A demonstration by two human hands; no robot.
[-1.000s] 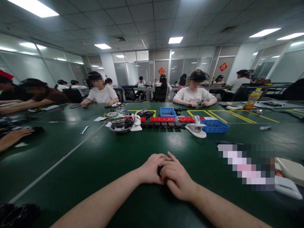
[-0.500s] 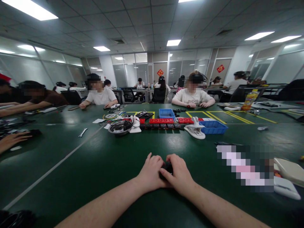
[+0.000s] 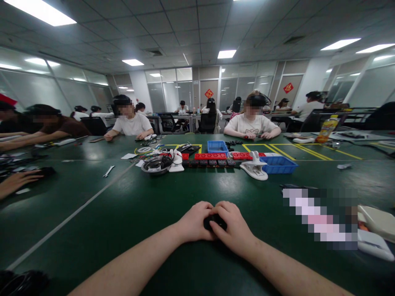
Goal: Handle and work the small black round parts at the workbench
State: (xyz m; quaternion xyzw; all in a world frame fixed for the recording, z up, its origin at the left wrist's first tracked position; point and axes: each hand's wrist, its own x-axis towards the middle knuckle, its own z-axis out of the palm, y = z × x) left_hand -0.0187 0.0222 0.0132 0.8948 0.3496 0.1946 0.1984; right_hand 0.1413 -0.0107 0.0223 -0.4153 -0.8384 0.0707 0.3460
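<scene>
A small rounded black object sits between my two hands, just above or on the green tabletop; its kind is hard to make out. My left hand is curled around its left side. From the right, my right hand wraps over it, with the thumb along its near face. The fingertips of both hands meet at the far side, and they hide much of the object.
Beyond my hands stand a metal bowl of cables, red power strips, a white clamp and a blue bin. A wrench lies left. White cases lie right. Another person's hand reaches in at left.
My left fingers have lowered and closed in, and both hands have turned slightly around the black object. More of its dark surface shows now.
</scene>
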